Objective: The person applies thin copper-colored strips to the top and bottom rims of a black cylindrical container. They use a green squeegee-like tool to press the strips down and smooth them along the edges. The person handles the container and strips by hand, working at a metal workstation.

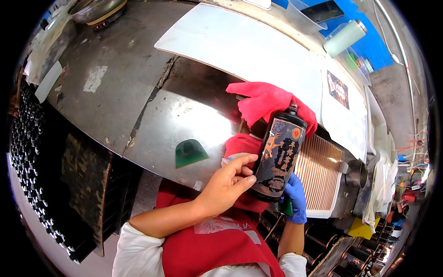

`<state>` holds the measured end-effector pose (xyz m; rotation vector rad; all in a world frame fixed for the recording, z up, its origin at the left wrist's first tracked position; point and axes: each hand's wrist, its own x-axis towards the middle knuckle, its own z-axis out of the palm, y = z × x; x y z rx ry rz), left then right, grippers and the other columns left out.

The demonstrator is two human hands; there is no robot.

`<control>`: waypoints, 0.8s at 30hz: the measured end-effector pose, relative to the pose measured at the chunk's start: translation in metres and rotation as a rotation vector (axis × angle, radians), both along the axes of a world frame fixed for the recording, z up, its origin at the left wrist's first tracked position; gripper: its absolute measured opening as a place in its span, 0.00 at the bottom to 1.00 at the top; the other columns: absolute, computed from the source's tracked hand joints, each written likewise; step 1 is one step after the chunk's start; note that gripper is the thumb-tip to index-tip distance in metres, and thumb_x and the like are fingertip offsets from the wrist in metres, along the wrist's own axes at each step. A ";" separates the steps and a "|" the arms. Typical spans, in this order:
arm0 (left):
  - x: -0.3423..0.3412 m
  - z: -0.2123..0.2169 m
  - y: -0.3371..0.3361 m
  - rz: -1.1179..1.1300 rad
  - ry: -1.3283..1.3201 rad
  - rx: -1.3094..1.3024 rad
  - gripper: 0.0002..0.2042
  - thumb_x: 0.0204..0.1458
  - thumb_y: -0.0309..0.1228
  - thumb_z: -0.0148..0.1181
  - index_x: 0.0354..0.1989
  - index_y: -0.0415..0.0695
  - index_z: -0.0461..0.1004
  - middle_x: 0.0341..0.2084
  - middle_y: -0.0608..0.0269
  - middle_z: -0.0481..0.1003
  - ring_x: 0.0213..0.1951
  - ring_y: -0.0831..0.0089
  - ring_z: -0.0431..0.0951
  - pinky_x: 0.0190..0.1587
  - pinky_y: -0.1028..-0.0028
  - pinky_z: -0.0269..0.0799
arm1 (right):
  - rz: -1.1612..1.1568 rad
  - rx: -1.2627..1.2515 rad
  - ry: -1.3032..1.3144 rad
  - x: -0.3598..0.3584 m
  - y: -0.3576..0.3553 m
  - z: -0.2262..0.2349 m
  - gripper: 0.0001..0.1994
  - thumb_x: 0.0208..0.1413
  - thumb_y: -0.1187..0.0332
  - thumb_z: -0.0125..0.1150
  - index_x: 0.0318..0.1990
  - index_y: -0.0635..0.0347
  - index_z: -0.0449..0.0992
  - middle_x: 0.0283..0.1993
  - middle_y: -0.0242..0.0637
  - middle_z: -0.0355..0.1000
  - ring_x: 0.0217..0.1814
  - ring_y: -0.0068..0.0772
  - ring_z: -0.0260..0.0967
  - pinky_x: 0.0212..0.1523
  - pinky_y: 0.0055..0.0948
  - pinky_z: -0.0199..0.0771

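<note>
A black bottle (pixel 278 161) with a dark, gold-decorated label is tilted over the table's front edge, its neck pointing away from me. My left hand (pixel 230 181), bare, is closed at the bottle's left side, with thumb and fingertips against the label's edge. At the bottle's lower right is my right hand (pixel 296 199) in a blue glove. Its fingers are closed round a green scraper (pixel 286 207), partly hidden by hand and bottle. Red cloth (pixel 265 99) lies around and beneath the bottle. A second green scraper (pixel 190 153) lies flat on the table, left of my hands.
The metal table (pixel 152 115) carries a large white sheet (pixel 240 39) and, at right, a sheet of brown strips (pixel 319 173). A pale green flask (pixel 345 39) and a phone (pixel 322 11) on a plastic tub are at the far right. Several dark bottles stand below left.
</note>
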<state>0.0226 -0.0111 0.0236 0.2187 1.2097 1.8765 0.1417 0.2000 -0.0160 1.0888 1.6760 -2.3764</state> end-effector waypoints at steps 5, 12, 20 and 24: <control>-0.008 0.007 0.006 -0.004 -0.110 0.017 0.16 0.54 0.24 0.52 0.52 0.38 0.63 0.41 0.65 0.67 0.44 0.80 0.67 0.51 0.78 0.62 | -0.028 0.008 -0.017 -0.004 -0.005 0.005 0.17 0.42 0.70 0.64 0.42 0.62 0.72 0.32 0.29 0.74 0.20 0.12 0.64 0.17 0.11 0.57; -0.015 -0.005 0.016 -0.019 -0.144 -0.005 0.08 0.52 0.27 0.58 0.38 0.40 0.69 0.35 0.68 0.68 0.37 0.81 0.69 0.43 0.79 0.67 | 0.050 -0.065 0.120 -0.002 0.000 0.010 0.21 0.40 0.66 0.65 0.43 0.64 0.69 0.29 0.29 0.71 0.19 0.13 0.61 0.18 0.12 0.56; -0.012 -0.015 0.016 0.013 -0.052 -0.039 0.07 0.48 0.24 0.62 0.32 0.40 0.69 0.30 0.69 0.69 0.33 0.83 0.69 0.39 0.83 0.67 | 0.087 0.097 -0.015 -0.008 -0.002 0.015 0.23 0.38 0.66 0.66 0.43 0.64 0.68 0.29 0.29 0.70 0.20 0.13 0.61 0.18 0.12 0.57; -0.011 -0.018 0.016 0.031 -0.100 -0.014 0.06 0.48 0.24 0.62 0.31 0.39 0.70 0.30 0.68 0.70 0.33 0.83 0.69 0.39 0.82 0.67 | 0.056 0.055 0.015 -0.005 0.001 0.003 0.22 0.38 0.68 0.66 0.43 0.65 0.69 0.30 0.30 0.71 0.21 0.13 0.62 0.18 0.12 0.58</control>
